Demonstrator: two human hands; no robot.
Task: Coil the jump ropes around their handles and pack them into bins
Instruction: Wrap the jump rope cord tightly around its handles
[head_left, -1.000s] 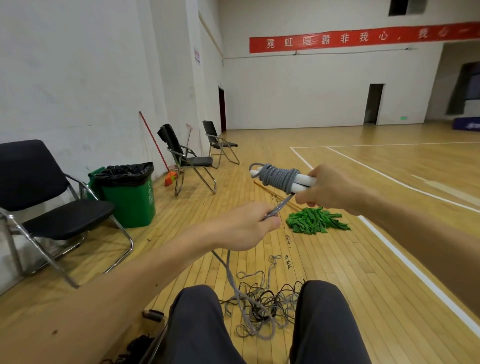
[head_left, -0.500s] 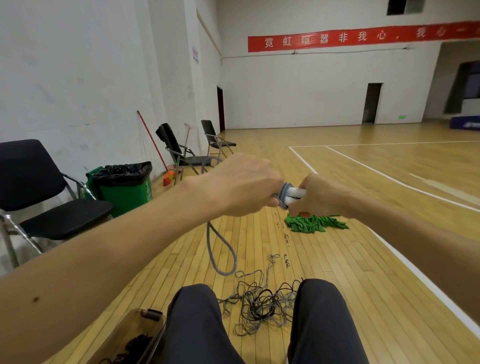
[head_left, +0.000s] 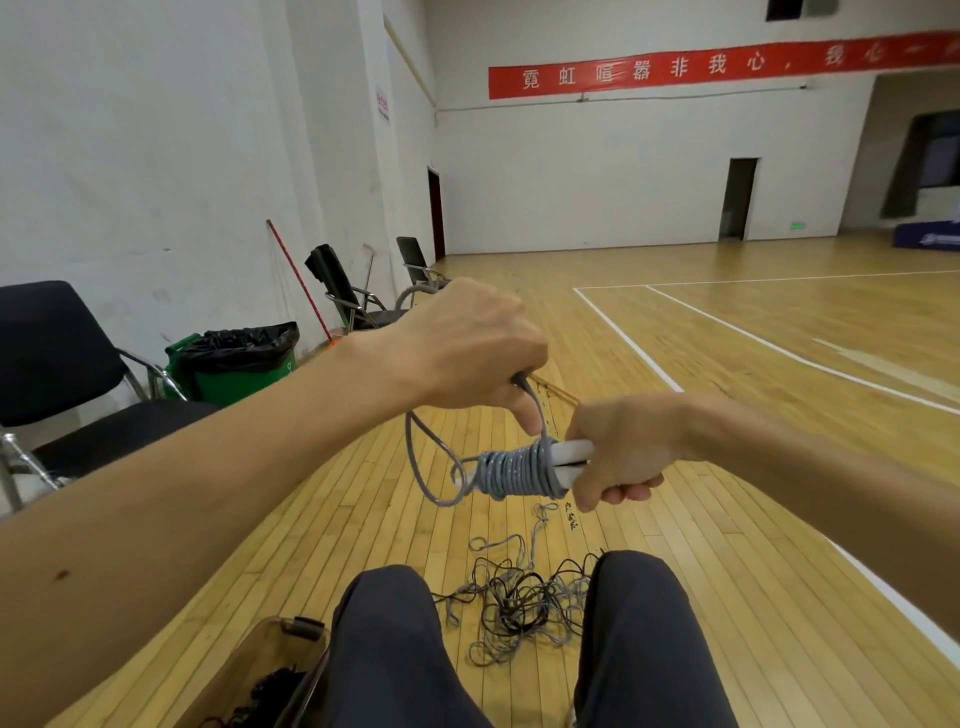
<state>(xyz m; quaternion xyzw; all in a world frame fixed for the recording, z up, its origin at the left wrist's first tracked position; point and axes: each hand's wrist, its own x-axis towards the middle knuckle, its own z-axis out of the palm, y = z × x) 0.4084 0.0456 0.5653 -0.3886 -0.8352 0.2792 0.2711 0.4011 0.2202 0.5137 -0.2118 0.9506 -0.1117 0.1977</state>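
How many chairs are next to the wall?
3. The nearest chair stands far left. The second chair is beyond the green bin. The third chair is behind it, partly hidden by the left hand. More may be out of view.

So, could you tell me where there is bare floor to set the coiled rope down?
Bare wooden floor lies between the right knee and the white court line, and also between the clear plastic bin and the black folding chair. Between the knees it is crowded with a tangle of grey and black ropes.
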